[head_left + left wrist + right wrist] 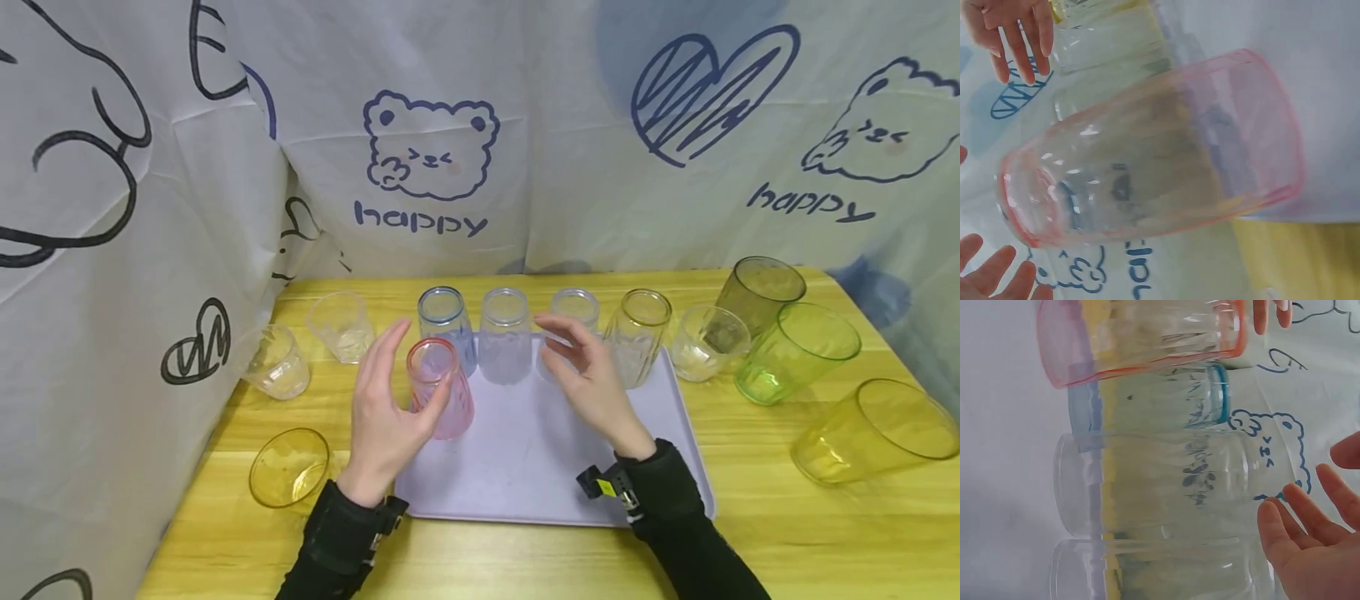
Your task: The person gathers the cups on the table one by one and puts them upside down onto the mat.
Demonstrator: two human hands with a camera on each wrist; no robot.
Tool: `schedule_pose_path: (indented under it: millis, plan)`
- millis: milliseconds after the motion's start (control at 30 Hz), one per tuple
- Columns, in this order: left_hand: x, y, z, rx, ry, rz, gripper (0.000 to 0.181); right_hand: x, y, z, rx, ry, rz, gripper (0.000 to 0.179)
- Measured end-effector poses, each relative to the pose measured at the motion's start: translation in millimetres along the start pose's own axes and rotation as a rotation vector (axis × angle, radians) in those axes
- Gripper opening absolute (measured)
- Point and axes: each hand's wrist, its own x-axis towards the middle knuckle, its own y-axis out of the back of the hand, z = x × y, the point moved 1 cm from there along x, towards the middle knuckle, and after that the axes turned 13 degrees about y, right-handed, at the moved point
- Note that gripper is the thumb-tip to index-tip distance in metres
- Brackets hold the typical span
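A pink glass (pixel 442 408) stands upside down on the lilac tray (pixel 517 483), near its left side. My left hand (pixel 393 417) is beside the upturned base, thumb and fingers spread around it; the left wrist view shows fingertips (pixel 1013 275) apart from the pink glass. Behind it, along the tray's far edge, are an upside-down blue glass (pixel 447 333), a clear glass (pixel 505 346), another clear glass (pixel 576 304) and an amber-rimmed glass (pixel 637 342). My right hand (pixel 592 383) hovers before the second clear glass, partly hiding it, its fingers loosely bent around nothing.
Two small clear glasses (pixel 277 367) and a yellow glass (pixel 288 471) are on the wooden table (pixel 465 562) left of the tray. To its right stand a clear glass (pixel 693 354), a grey glass (pixel 757 292), a green glass (pixel 795 354) and a large yellow glass (pixel 862 442).
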Motion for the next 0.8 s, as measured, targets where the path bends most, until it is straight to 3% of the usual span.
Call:
schedule_pose_path:
  millis: [300, 500, 800]
  plan:
    - [11.7, -9.1, 34.2, -0.049, -0.147, 0.053, 0.061, -7.8, 21.1, -11.2, 0.095, 0.093, 0.156, 0.031]
    - [13.3, -23.2, 61.1, -0.019, -0.238, 0.045, 0.055, -19.4, 45.8, -18.1, 0.027, 0.098, 0.201, 0.031]
    - [2.3, -70.1, 95.8, -0.001, -0.343, -0.111, 0.053, -44.0, 97.0, -24.0, 0.024, 0.206, 0.302, 0.039]
